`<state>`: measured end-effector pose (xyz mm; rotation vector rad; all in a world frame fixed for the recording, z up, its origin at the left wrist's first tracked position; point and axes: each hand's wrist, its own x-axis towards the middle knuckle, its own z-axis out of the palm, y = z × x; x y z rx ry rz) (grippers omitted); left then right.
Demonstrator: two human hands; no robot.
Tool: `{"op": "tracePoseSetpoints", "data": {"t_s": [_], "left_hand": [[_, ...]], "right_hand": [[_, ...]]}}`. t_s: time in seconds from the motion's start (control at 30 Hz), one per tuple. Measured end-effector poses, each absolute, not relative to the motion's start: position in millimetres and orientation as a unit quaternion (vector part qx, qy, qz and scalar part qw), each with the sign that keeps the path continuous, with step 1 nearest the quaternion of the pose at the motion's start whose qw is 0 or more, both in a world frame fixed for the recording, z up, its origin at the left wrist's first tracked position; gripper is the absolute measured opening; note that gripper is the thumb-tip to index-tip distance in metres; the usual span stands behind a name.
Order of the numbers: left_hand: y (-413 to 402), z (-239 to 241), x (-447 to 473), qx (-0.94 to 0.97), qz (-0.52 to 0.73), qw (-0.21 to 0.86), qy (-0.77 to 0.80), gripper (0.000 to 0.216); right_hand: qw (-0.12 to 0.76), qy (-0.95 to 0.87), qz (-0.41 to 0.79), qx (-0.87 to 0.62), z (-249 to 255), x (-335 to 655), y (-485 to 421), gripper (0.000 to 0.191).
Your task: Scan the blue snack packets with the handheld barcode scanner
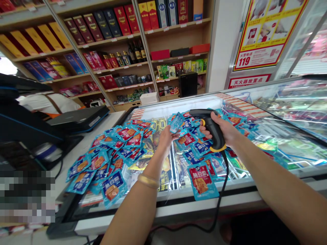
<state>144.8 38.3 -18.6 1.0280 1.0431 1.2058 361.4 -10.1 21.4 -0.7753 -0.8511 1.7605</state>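
Observation:
My left hand (165, 137) holds up a small blue snack packet (176, 123) by its lower edge, over the glass freezer lid (237, 185). My right hand (224, 131) grips a black barcode scanner (209, 127) with a yellow band, its head turned left toward the held packet. The scanner's black cable (221, 200) hangs down over the freezer's front edge. Several blue and red snack packets (107, 160) lie spread across the lid on both sides of my hands. A gold bangle (148, 181) is on my left wrist.
A counter with a dark till machine (79, 119) stands at the left, a person's light sleeve (47, 102) behind it. Shelves of boxed goods and bottles (122, 51) fill the back wall. Another glass freezer lid (293, 102) stretches to the right.

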Motion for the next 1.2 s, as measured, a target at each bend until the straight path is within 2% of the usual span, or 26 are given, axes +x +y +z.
{"op": "tracePoseSetpoints", "data": {"t_s": [0.4,0.57,0.93,1.07,1.2], "left_hand": [[31.5,-8.4,149.0,0.356,0.517,0.684,0.371,0.045],[30.5,-4.6,149.6,0.337,0.531,0.692,0.355,0.047],[31.5,-6.7,150.6,0.34,0.539,0.682,0.358,0.045],[38.5,-5.4,138.5,0.385,0.587,0.578,0.416,0.043],[43.6,8.4,90.8,0.558,0.577,0.309,0.51,0.05]], "right_hand": [[0.453,-0.372,0.743,-0.324,19.2,357.5,-13.0,0.04],[0.418,-0.384,0.755,-0.329,16.4,356.9,-13.1,0.038],[0.418,-0.372,0.759,-0.331,13.9,357.0,-10.7,0.038],[0.445,-0.352,0.758,-0.32,18.8,352.3,-9.9,0.04],[0.452,-0.352,0.756,-0.317,28.7,337.7,-7.8,0.042]]}}
